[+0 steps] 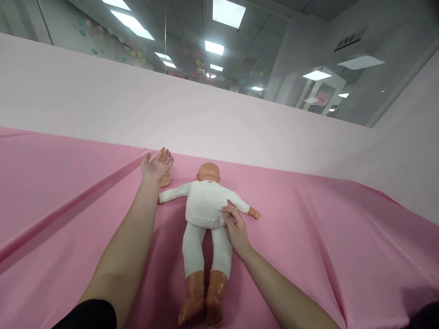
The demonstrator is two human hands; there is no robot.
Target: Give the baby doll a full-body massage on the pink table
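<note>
A baby doll (205, 203) in a white cloth body lies on the pink sheet, its arms spread and the back of its bald head up. Its feet point toward me. My left hand (157, 165) is raised beyond the doll's left-side arm, palm turned up and fingers apart, with nothing in it. Partly hidden behind that hand stands a small beige container (166, 179) with printing on it. My right hand (236, 227) rests against the right side of the doll's lower back, fingers loosely bent and apart, touching the cloth without gripping it.
The pink sheet (298, 246) covers the surface and has several long folds. Behind it rises a low white wall (212, 123) topped by a glass panel (192, 41) that reflects ceiling lights. A dark object (425, 316) shows at the lower right corner.
</note>
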